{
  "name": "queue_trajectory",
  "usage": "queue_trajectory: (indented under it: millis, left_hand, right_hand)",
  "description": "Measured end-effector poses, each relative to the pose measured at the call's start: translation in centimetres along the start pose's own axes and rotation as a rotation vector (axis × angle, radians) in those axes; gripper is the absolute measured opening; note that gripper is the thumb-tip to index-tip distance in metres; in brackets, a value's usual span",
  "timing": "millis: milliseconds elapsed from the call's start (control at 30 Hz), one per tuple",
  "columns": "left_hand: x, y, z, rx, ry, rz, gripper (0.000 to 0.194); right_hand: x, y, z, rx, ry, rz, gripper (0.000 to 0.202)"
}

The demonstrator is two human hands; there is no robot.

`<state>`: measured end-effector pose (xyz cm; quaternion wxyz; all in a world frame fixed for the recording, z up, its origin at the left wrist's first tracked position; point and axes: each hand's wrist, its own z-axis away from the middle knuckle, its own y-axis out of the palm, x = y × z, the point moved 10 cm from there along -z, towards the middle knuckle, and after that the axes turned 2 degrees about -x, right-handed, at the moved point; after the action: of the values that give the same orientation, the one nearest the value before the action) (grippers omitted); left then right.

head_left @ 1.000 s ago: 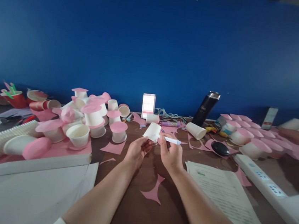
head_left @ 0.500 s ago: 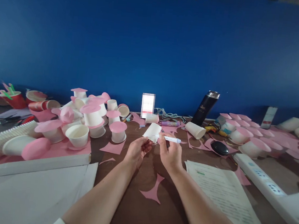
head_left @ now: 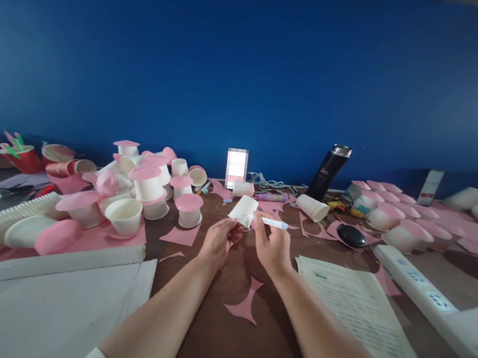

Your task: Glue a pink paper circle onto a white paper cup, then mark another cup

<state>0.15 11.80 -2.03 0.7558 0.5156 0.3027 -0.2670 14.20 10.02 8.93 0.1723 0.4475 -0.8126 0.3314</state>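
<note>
From my end, I see the white paper cup [head_left: 243, 209] just beyond the left hand [head_left: 219, 241], which is nearer and pinches its lower edge in the fingertips; its long axis looks tilted, though which end is the mouth I can't tell. The right hand [head_left: 273, 247] pinches a white pen [head_left: 274, 224] crosswise, its left end at the cup's right side; I can't confirm contact. Past the right hand, the black bottle [head_left: 325, 179] carries a pale script mark, and right of it the printed sheet [head_left: 345, 304] shows text, neither readable.
</note>
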Motion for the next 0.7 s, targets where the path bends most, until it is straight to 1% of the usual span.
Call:
queue_trajectory:
  millis: [167, 400, 633, 700]
  left_hand:
    - [-0.2, 0.2, 0.2, 0.009, 0.022, -0.024, 0.005]
    - [-0.5, 0.2, 0.3, 0.012, 0.056, -0.034, 0.011]
    - [-0.2, 0.2, 0.2, 0.018, 0.046, -0.067, 0.02]
    - [-0.1, 0.1, 0.1, 0.015, 0.044, -0.075, 0.021]
  right_hand:
    - [0.5, 0.2, 0.0, 0.016, -0.028, -0.026, 0.022]
    - [-0.5, 0.1, 0.2, -0.009, 0.034, 0.057, 0.025]
    - [0.6, 0.2, 0.1, 0.015, -0.051, -0.019, 0.02]
    - [0.6, 0.3, 0.1, 0.016, -0.055, -0.027, 0.02]
